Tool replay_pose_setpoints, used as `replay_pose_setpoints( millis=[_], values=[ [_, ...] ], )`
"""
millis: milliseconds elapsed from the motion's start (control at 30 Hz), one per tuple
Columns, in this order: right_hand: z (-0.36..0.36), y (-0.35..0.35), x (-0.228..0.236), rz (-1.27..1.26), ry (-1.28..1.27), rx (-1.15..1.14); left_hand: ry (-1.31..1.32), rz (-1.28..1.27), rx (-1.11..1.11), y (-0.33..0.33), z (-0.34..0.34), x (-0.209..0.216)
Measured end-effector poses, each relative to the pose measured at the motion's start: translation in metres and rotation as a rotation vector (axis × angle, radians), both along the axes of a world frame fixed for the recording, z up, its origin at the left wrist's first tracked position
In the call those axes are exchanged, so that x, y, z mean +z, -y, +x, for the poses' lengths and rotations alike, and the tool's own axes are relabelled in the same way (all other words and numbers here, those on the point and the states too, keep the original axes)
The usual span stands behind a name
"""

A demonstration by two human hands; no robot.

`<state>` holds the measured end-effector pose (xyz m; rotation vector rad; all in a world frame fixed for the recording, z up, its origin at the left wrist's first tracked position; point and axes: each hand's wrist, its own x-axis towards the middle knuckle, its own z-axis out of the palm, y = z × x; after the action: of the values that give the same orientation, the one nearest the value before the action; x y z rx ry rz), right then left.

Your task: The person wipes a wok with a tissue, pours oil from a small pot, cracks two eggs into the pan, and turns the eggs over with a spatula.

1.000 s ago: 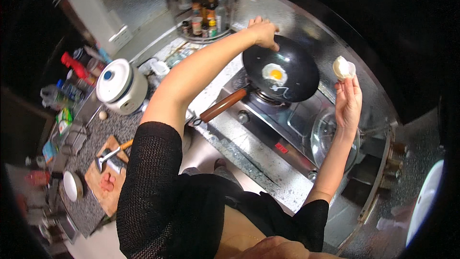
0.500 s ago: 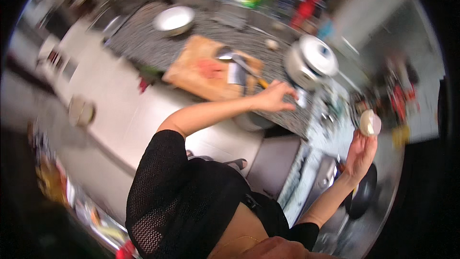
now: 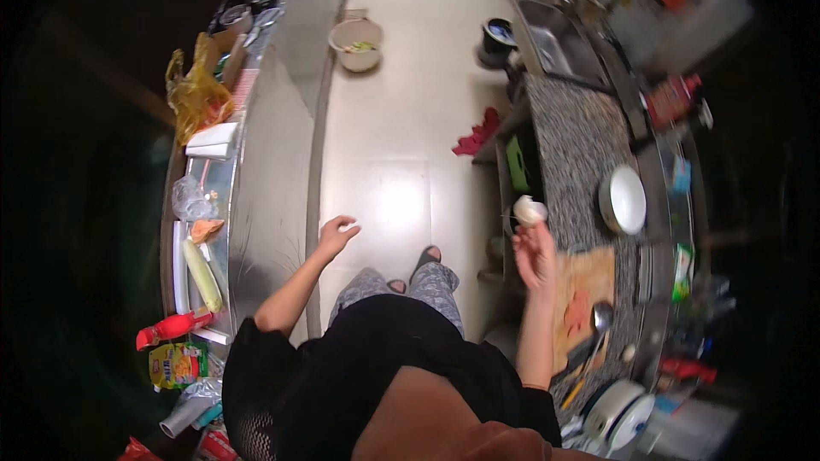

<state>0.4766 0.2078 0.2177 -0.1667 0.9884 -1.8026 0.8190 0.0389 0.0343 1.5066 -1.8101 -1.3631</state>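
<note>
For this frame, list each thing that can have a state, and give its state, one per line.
left hand: empty, loosely curled, held over the floor.
right hand: raised, grip closed on the eggshell.
eggshell: held at the fingertips, above the counter edge.
white bowl: on the granite counter; upright or inverted unclear.
cutting board: flat, reddish pieces on it.
bucket: on the floor, open, holding scraps.

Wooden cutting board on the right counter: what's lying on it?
On the wooden cutting board lie reddish pieces and a metal ladle at its near edge. The right hand, holding an eggshell, covers the board's left edge, so anything there is hidden.
</note>
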Motion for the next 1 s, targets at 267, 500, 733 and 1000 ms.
replay_pose_setpoints(
  millis=[267, 500, 733, 1000],
  values=[
    [-0.031, 0.334, -0.131, 0.322, 0.339, 0.587, -0.127, 0.205, 0.859, -0.001, 0.073, -0.030],
    [-0.028, 0.689, -0.135, 0.345, -0.277, 0.559, -0.202, 0.247, 1.094, 0.042, 0.022, -0.009],
    [0.022, 0.653, -0.234, 0.241, -0.737, 0.855, -0.163, 0.314, 1.040, 0.097, -0.013, 0.011],
    [-0.052, 0.365, -0.284, 0.724, -0.020, 0.576, -0.042, 0.200, 0.538, 0.199, -0.040, -0.030]
  ],
)
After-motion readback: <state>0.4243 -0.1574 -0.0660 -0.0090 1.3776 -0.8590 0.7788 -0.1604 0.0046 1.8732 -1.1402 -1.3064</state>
